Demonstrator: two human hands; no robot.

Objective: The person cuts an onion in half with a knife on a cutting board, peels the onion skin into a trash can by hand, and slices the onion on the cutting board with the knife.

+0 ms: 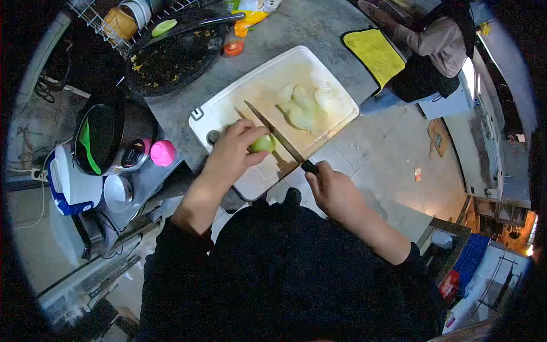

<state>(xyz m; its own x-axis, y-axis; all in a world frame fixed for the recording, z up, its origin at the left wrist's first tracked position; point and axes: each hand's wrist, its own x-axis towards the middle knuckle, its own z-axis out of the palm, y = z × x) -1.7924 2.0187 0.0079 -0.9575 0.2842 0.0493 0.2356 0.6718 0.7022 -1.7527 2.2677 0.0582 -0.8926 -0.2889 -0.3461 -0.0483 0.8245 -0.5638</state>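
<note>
Knife (286,146) in our right hand (335,188), whose fingers are closed round its black handle; the blade slants over a white cutting board (215,121), tip toward the far left. Our left hand (231,149) is partly curled, thumb and fingers gripping a rounded, pale green vegetable (264,143) near the middle of the board. The blade is just right of it; we cannot tell whether the two touch. At the board's far right lie pale green pieces (301,108). The board rests on a grey counter (316,25), overhanging its near edge. Far left of the board we see a dark, food-specked pan (176,62) and a red tomato piece (232,48); to the far right, a yellow cloth (373,54). Left of us are a pink cup (163,153) and a green spatula (88,147) in a dark pot (107,128). Another person (444,48) is at the far right.
</note>
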